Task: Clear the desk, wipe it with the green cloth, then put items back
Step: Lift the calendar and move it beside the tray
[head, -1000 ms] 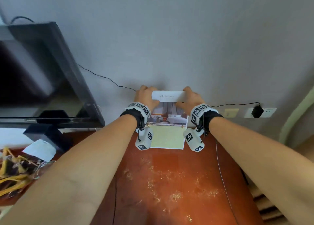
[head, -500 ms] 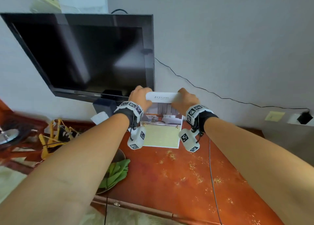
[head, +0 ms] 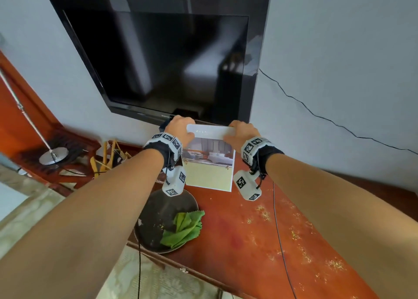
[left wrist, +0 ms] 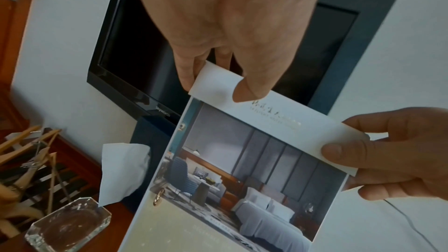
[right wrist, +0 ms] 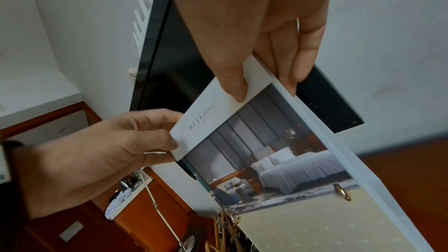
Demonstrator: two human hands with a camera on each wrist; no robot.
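A ring-bound booklet (head: 209, 163) with a bedroom photo and a pale yellow lower page is held upright in front of the TV's lower edge. My left hand (head: 182, 130) pinches the left end of its white top strip, thumb on the front. My right hand (head: 241, 132) pinches the right end the same way. The left wrist view shows the booklet (left wrist: 242, 170) under my left hand (left wrist: 225, 55), and the right wrist view shows my right hand (right wrist: 266, 64) on it. The green cloth (head: 185, 228) lies crumpled in a dark round tray (head: 153, 213) on the desk (head: 248, 242).
Golden crumbs are scattered over the red-brown desk, and a thin black cable (head: 280, 242) runs across it. A black TV (head: 169, 57) hangs on the wall. A glass ashtray (left wrist: 67, 227) and a tissue (left wrist: 123, 170) sit left of the booklet. Wooden hangers (head: 108, 156) and a lamp base (head: 53, 158) lie further left.
Both hands have carried the booklet left, from the bare wall near the sockets to in front of the TV. The view has swung left, bringing the tray and cloth into sight.
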